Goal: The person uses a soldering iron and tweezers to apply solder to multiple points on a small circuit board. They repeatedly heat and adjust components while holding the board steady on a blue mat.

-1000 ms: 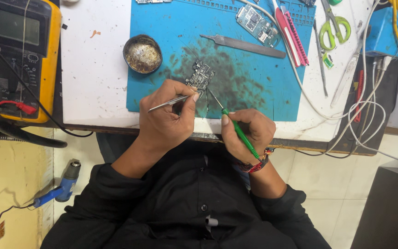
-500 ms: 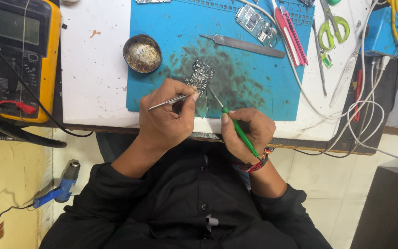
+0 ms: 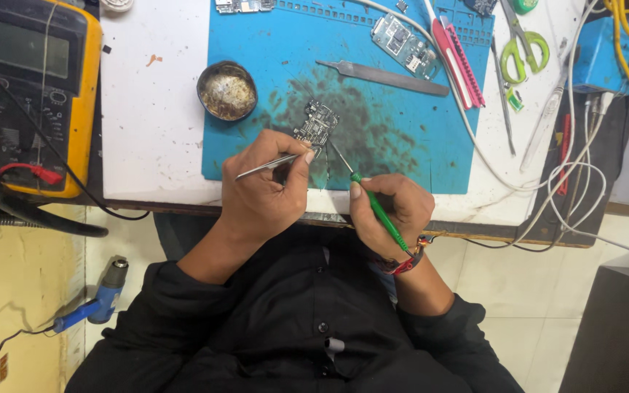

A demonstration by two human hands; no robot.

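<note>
Left hand (image 3: pixel 267 193) pinched tweezers (image 3: pixel 274 164); right hand (image 3: pixel 391 211) gripped a green tool (image 3: pixel 380 212), tips meeting the board (image 3: pixel 317 124) at twelve o'clock.

The multimeter (image 3: pixel 30 94) is cut off at the left edge; the tweezers' (image 3: pixel 274 164) tips are too small to tell.

Yellow multimeter (image 3: pixel 34 94) at bench's left edge, solder-wick tin (image 3: pixel 227 90) & green-handled scissors (image 3: pixel 524 45) up top, blue heat gun (image 3: pixel 96 302) on floor.

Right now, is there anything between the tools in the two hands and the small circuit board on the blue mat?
Nothing visible. The tweezers and the green tool reach the circuit board directly.
</note>
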